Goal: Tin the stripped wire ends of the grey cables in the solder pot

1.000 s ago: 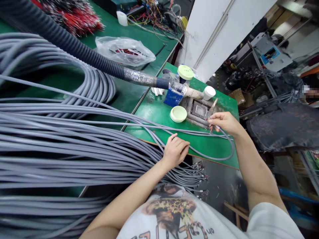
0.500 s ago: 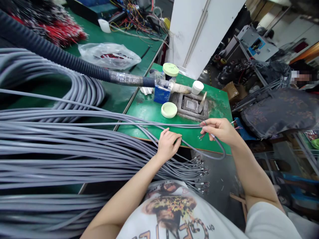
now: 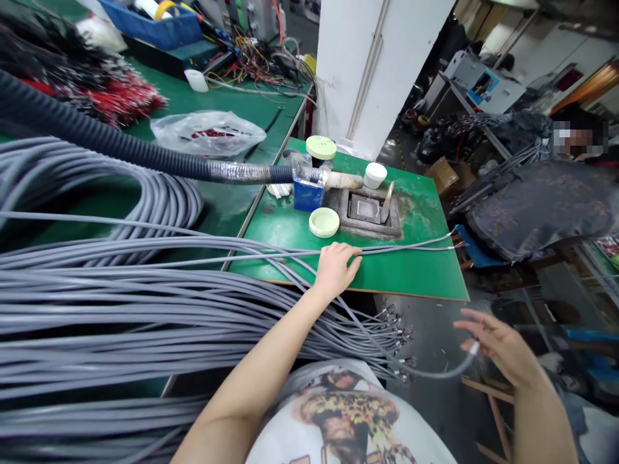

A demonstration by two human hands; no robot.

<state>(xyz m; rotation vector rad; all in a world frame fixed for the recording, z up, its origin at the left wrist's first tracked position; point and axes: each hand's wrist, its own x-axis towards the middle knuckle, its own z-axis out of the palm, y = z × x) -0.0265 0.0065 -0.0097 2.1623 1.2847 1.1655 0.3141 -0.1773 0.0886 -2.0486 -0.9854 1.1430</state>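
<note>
On the green table (image 3: pixel 416 277), the left hand (image 3: pixel 336 270) lies flat near the front edge, its fingers pressed together on grey multi-core cables (image 3: pixel 271 254) that run across the board. Their stripped, wire-tipped ends (image 3: pixel 459 236) stick out past the right edge of the table. That left grip presses down rather than pinches. Off the table's front right corner, the right hand (image 3: pixel 503 351) hangs in the air above the floor, its fingers spread and blurred. One grey cable's pale end (image 3: pixel 474 348) reaches into it, but whether the grip pinches that end cannot be told. Farther back on the table sit a square metal solder pot (image 3: pixel 365 209) with a scraper blade (image 3: pixel 387 202) leaning in it, a pale green lid (image 3: pixel 324 222), a blue box (image 3: pixel 308 195) and a white cap (image 3: pixel 375 174). A corrugated dark hose (image 3: pixel 145 161) with a foil-wrapped joint reaches the blue box from the left. Left of the table, a great sheaf of grey cable (image 3: pixel 145 309) spreads out, its terminals hanging just beyond the table's front edge.
</note>
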